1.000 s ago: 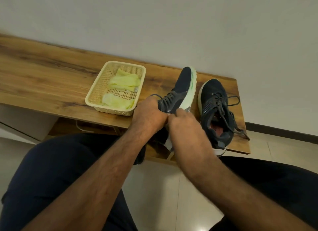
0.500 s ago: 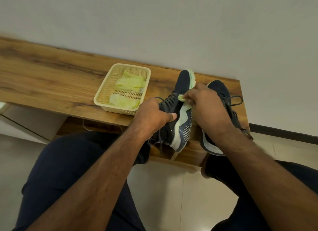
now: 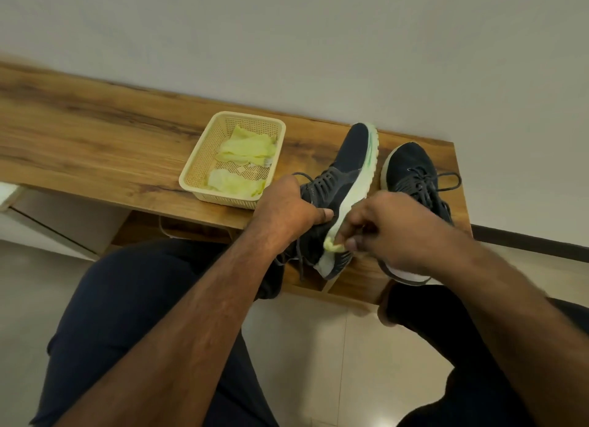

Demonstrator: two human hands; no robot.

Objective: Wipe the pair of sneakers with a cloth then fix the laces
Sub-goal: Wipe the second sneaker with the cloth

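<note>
A wooden bench point(image 3: 95, 146) runs along a plain wall, and the person sits facing it with both forearms reaching in from the near edge. On the bench stands a cream plastic basket point(image 3: 197, 175) holding crumpled pale-green cloths point(image 3: 245, 148).

To the right of the basket, the left sneaker point(image 3: 350, 159) is tipped onto its side with its pale sole edge turned toward the right hand and its toe pointing at the wall. The right sneaker point(image 3: 411, 168) rests flat on the bench just beside it, its laces point(image 3: 446, 184) loose and trailing toward the bench end.

The left hand point(image 3: 283, 210) grips the tipped sneaker at the collar, fingers curled round it, the thumb lying across the dark upper. The right hand point(image 3: 389, 229) pinches a small wad of cloth point(image 3: 333, 246) against the sole edge near the heel.

Assessment: the wiping stage is in progress on the first shoe, at the midsole. Whether the upper has been cleaned cannot be determined. The second shoe appears untouched and awaits wiping. The laces on both shoes hang slack, those of the held shoe dangling below the left wrist, so the lacing stage is judged not yet begun. Roughly the first part of the task is under way; most remains.
</note>
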